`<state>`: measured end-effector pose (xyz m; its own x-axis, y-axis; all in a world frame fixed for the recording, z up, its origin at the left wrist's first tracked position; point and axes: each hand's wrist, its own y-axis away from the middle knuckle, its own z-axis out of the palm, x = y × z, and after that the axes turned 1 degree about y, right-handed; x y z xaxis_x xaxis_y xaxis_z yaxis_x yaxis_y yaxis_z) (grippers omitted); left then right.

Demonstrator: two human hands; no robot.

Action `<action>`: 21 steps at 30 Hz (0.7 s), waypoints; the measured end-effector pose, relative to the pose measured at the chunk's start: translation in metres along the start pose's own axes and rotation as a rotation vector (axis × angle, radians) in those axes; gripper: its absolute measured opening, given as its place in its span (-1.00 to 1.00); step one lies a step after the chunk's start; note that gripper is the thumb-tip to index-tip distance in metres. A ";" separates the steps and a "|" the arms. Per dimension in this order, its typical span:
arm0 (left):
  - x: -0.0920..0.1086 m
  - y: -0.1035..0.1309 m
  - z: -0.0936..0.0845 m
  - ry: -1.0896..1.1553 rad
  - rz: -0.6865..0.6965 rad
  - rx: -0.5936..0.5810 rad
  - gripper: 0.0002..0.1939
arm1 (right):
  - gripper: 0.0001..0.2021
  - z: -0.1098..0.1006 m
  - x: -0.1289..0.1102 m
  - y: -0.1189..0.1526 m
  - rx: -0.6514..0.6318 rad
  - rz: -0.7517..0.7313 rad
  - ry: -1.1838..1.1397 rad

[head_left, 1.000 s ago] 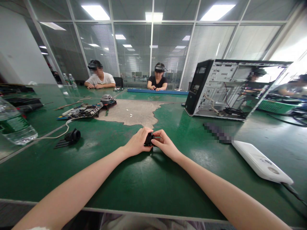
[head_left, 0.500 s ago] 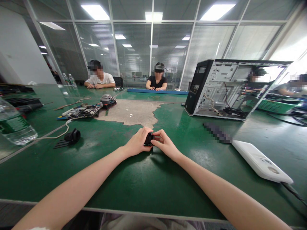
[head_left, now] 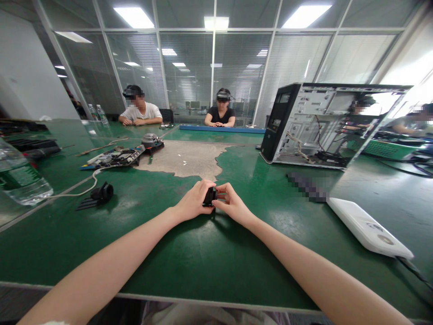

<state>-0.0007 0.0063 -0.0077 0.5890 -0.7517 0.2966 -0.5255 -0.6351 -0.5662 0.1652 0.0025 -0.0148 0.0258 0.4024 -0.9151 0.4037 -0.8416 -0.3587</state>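
Observation:
A small black boxy part is held just above the green table, in front of the bare tan patch. Around its left side wraps my left hand, closed on it. My right hand grips the part's right edge between thumb and fingers. Much of the part is hidden by my fingers, and its exact kind does not show. To the left lies a coiled black strap-like piece on the table.
An open computer case stands at the right. Nearer are a white power bank with a cable and a blurred dark object. A circuit board and a water bottle are on the left. Two people sit across the table.
My hands stay in nearly the same place; the fingers of my right hand shift slightly on the black part. The person straight across has moved their hands together.

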 end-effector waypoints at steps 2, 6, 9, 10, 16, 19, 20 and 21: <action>0.000 0.000 0.000 0.002 -0.004 0.001 -0.37 | -0.78 0.000 -0.001 0.001 -0.001 -0.007 -0.026; 0.000 0.001 0.000 -0.008 -0.007 0.001 -0.39 | -0.84 0.000 -0.002 0.001 0.015 0.004 -0.019; 0.001 0.000 0.000 -0.015 -0.006 -0.001 -0.40 | -0.79 0.000 -0.002 0.000 0.034 0.017 0.007; 0.001 0.000 0.000 -0.016 -0.005 -0.001 -0.39 | -0.77 0.000 -0.001 0.000 0.040 0.034 0.019; 0.000 0.000 -0.001 -0.023 -0.004 -0.004 -0.37 | -0.74 -0.001 -0.001 0.000 -0.004 0.032 0.033; 0.000 0.000 -0.001 -0.037 -0.008 -0.007 -0.36 | -0.77 0.000 -0.002 0.001 -0.015 -0.004 -0.009; 0.000 0.000 -0.001 -0.043 -0.009 -0.007 -0.37 | -0.79 0.000 -0.002 0.002 -0.010 -0.006 -0.012; 0.000 0.000 0.000 -0.049 -0.008 -0.006 -0.38 | -0.82 0.000 -0.003 0.002 -0.003 -0.004 -0.010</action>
<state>-0.0011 0.0059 -0.0076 0.6226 -0.7371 0.2629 -0.5244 -0.6424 -0.5589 0.1656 -0.0001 -0.0132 0.0149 0.4023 -0.9154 0.4063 -0.8390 -0.3620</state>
